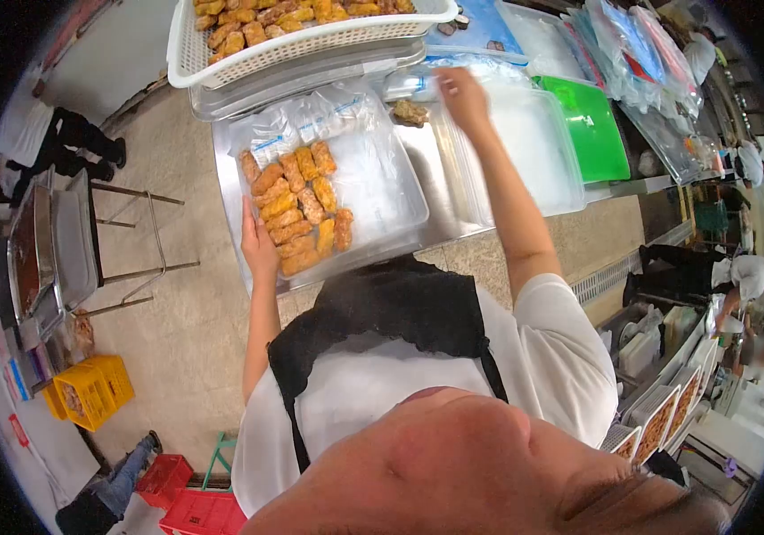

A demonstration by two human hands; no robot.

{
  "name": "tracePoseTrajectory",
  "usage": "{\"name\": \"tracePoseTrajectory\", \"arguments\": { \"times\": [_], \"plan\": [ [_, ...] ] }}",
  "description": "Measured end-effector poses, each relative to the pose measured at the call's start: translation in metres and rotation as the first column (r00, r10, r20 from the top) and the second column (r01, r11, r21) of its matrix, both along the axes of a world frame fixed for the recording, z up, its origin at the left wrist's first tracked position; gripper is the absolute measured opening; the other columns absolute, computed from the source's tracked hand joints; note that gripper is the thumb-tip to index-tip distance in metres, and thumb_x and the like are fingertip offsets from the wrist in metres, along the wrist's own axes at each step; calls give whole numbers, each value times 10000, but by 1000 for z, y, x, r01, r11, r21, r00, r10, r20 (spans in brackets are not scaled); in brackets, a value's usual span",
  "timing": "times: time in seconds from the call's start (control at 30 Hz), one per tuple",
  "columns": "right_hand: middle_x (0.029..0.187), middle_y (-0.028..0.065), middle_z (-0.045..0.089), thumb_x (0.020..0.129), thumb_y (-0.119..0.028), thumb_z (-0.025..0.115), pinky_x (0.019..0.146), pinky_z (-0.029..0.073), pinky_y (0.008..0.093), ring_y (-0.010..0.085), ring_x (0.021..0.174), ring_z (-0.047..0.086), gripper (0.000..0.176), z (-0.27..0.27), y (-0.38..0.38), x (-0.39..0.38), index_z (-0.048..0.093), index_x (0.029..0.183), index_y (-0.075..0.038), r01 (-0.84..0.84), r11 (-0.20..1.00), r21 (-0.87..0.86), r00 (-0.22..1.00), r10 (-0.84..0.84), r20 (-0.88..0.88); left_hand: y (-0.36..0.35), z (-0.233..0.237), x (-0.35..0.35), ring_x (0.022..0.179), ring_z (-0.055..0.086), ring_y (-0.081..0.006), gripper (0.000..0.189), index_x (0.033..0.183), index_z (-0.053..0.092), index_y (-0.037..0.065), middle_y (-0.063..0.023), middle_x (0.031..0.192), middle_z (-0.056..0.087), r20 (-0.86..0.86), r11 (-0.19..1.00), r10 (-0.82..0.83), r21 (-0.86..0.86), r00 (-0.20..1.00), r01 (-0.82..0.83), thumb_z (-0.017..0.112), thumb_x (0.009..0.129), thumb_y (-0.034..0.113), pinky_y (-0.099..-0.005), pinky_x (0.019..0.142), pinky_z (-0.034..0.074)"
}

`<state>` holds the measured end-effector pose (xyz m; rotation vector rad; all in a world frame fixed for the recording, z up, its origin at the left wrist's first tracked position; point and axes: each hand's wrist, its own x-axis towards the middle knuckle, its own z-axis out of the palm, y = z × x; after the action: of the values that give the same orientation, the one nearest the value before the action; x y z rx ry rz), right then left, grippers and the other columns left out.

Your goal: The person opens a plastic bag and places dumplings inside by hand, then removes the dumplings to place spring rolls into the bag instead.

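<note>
A clear plastic bag (373,183) lies on the steel table (440,192), holding several fried breaded pieces (297,209) in rows. My left hand (257,245) rests at the bag's near left edge, fingers against it. My right hand (462,96) reaches far forward, fingers curled over the clear plastic (489,71) at the back of the table; whether it grips anything I cannot tell. One loose fried piece (410,112) lies just left of that hand.
A white basket (221,67) of fried pieces stands at the far edge. A stack of clear bags (533,152), a green board (591,125) and more bags lie right. Other people stand left and right; yellow and red crates sit on the floor.
</note>
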<state>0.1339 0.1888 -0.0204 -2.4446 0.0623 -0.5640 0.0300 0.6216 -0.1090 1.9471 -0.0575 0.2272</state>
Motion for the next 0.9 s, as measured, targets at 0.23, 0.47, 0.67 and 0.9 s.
{"name": "tracePoseTrajectory", "arguments": {
  "times": [0.23,0.47,0.67,0.9],
  "plan": [
    [1068,115,655,838,-327,692,878,499,426,328,1032,585,267,11,-63,30,727,1028,-143,131,922,-364,989,-96,113,-11,31,5,1372,409,-323,469,1408,461,12,-179,1440,480,200,937,-56,350,978,-18,452,940,10,-398,1138,308],
    [987,97,675,795,-344,689,851,482,471,328,1019,596,262,-18,-44,56,725,970,-152,38,712,-701,973,-187,-137,-134,95,82,1307,457,-356,350,1282,576,39,-146,1361,538,235,749,-616,470,752,466,544,946,131,-437,1104,363],
    [997,37,672,810,-227,667,832,465,474,301,1024,582,117,-10,-58,56,696,882,-139,13,884,-468,1000,-16,-3,-264,40,191,1184,549,-386,310,1224,600,38,-211,1279,581,58,659,-624,574,779,485,517,937,121,-442,1018,440],
    [1052,38,674,783,-165,712,899,446,456,297,1051,582,110,-9,-79,36,698,889,-142,-58,926,-373,990,102,100,-304,33,206,1051,613,-382,185,1009,654,37,-192,1104,629,-174,486,-591,703,788,519,555,901,151,-468,900,491]
  ]
}}
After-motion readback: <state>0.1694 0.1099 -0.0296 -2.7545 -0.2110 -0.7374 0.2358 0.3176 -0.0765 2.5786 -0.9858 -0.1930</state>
